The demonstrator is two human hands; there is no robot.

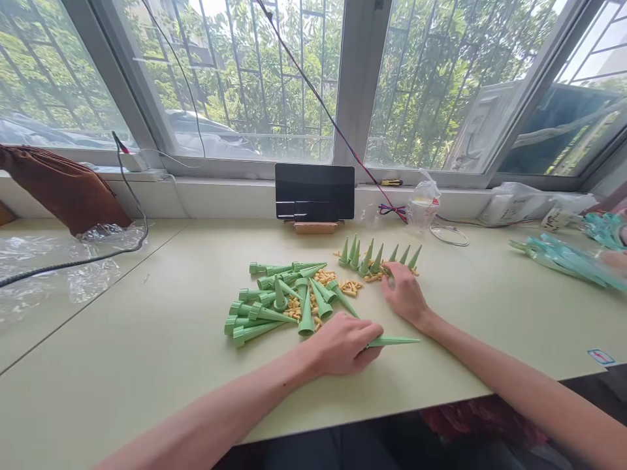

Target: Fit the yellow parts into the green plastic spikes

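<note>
From my remote seat I see the pale yellow tabletop (147,352) spread under everything. A pile of green plastic spikes (305,316) lies at its middle, and behind that a black tablet (315,189) stands propped. To the pile's right, a row of upright spikes (365,261) points skyward. My left hand (350,343) grips one spike, its tip pointing right; my right hand (404,292) reaches to the row, fingers curled, but I cannot tell whether they hold anything. Small tan pegs (350,287) lie scattered among the spikes.
</note>
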